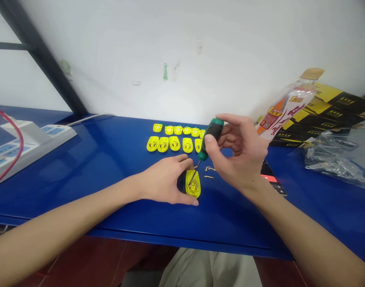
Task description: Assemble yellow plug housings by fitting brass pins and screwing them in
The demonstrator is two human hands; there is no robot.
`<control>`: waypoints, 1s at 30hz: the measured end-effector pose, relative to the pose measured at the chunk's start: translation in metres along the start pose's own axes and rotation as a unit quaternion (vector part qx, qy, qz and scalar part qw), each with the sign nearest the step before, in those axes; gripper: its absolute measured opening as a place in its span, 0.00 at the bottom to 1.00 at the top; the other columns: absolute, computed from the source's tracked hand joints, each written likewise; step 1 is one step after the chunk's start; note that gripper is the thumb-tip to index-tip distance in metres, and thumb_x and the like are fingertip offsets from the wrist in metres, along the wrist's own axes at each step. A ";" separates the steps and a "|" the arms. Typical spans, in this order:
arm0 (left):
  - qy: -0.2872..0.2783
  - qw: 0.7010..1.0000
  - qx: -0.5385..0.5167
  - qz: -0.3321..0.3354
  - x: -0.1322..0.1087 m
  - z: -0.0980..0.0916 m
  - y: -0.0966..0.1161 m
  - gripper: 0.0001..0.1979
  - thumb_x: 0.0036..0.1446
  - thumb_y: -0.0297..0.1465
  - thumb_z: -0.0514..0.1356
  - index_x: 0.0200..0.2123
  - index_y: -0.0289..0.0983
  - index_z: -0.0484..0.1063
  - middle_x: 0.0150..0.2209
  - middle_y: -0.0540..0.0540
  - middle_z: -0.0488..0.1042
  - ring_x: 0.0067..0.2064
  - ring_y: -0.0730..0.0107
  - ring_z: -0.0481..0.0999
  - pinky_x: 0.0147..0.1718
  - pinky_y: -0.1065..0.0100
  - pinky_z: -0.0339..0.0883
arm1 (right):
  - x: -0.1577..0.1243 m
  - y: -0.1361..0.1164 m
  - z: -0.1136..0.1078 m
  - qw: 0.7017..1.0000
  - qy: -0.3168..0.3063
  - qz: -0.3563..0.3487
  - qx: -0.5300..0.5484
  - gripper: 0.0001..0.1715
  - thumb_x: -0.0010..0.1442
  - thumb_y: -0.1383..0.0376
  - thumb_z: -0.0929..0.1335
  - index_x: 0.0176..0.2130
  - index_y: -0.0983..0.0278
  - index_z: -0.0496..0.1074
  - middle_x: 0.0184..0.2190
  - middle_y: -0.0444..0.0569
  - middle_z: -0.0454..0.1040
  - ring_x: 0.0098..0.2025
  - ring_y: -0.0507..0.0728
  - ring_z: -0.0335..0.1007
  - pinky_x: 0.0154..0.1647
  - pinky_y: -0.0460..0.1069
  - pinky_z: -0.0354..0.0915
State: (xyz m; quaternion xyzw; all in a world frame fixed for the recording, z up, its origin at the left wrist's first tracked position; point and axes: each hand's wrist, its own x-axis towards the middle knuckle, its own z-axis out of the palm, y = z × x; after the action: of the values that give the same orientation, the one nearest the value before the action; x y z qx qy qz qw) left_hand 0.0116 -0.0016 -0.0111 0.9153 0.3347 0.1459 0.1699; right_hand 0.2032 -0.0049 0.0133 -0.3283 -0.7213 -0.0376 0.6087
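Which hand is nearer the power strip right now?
Left. The left hand holds the yellow plug shell, well right of the power strip; the right hand, gripping the screwdriver, sits even farther right.

Glossy blue table [81, 167] against a white wall [182, 48], black metal strut [42, 56] at left.

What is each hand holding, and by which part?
The right hand grips a screwdriver by its green-and-black handle; the left hand steadies a yellow plug shell by its sides.
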 end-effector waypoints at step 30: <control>0.000 1.000 -0.012 -0.005 -0.001 0.001 -0.002 0.38 0.44 0.58 0.66 0.49 0.36 0.70 0.46 0.40 0.73 0.45 0.51 0.75 0.45 0.53 0.71 | 0.015 -0.007 -0.016 0.966 -0.177 0.071 0.172 0.28 0.62 0.62 0.71 0.60 0.51 0.70 0.53 0.46 0.76 0.48 0.59 0.75 0.49 0.57 0.76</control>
State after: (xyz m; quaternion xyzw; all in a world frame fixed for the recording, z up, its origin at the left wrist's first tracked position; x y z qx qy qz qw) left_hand 0.0101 -0.0013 -0.0130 0.9117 0.3373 0.1494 0.1810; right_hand 0.2125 -0.0106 0.0334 -0.2699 -0.7883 0.1892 0.5195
